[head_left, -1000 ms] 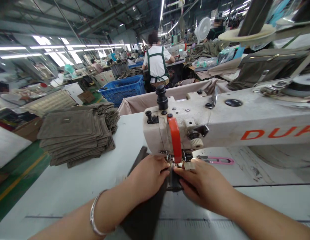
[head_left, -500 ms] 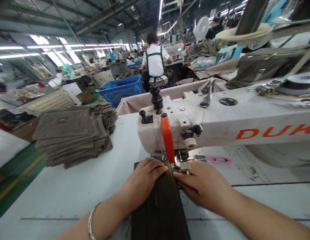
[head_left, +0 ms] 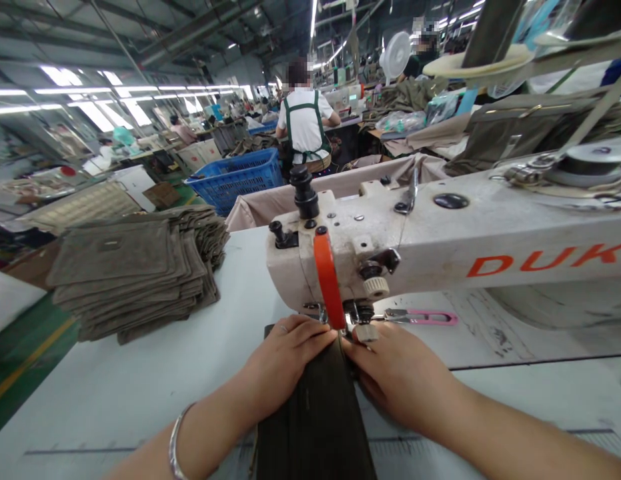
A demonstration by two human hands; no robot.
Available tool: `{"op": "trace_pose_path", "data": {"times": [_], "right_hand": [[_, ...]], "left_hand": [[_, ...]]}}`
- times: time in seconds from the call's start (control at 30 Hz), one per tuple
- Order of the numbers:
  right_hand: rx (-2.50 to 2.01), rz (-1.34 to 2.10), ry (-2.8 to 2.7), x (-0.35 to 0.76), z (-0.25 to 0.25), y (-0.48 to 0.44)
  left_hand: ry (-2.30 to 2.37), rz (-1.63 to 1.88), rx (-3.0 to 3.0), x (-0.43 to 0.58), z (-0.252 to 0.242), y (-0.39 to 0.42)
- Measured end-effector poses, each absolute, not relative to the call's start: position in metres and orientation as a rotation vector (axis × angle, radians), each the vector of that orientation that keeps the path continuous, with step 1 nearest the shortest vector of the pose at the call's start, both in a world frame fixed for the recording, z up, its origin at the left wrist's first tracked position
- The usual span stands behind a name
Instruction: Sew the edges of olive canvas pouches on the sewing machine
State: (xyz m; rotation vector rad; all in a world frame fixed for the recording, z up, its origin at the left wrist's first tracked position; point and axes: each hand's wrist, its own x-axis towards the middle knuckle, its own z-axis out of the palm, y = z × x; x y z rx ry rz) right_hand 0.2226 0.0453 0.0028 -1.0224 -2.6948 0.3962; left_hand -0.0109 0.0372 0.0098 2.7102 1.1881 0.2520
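Note:
A long dark olive-brown fabric piece (head_left: 315,427) runs from the near edge of view up under the head of a white sewing machine (head_left: 420,233). My left hand (head_left: 283,357) lies flat on its left part, fingers stretched forward and pressing down close to the needle area. At its right edge, my right hand (head_left: 397,373) has thumb and fingertips closed on the cloth beside the presser foot; the fingertips are partly hidden by machine parts. An orange guard (head_left: 327,280) hangs down in front of the needle, which I cannot make out.
Pink-handled thread snips (head_left: 433,318) lie on the machine bed behind my right hand. A stack of olive fabric pieces (head_left: 135,267) sits at the table's left. Beyond are a blue crate (head_left: 237,180) and a person in a green apron (head_left: 306,123).
The view has shifted slightly, moving the surroundings left in the picture. The fabric has moved a little farther under the machine head, with both hands staying close to the foot.

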Motion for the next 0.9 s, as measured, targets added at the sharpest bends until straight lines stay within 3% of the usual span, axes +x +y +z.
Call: {"op": "trace_pose_path", "data": {"times": [0.4,0.63,0.9], "right_hand": [[-1.046,0.405,-2.673,0.222,-0.004,0.047],[-0.959,0.346,-2.654,0.226,-0.006,0.043],[-0.827,0.217,-2.558,0.221,-0.006,0.044]], "left_hand": [[1.193,0.262,2.680,-0.015,0.009,0.055],[2.165,0.469,2.064,-0.034,0.019,-0.004],[1.562,1.045,0.923,-0.034,0.017,0.003]]}}
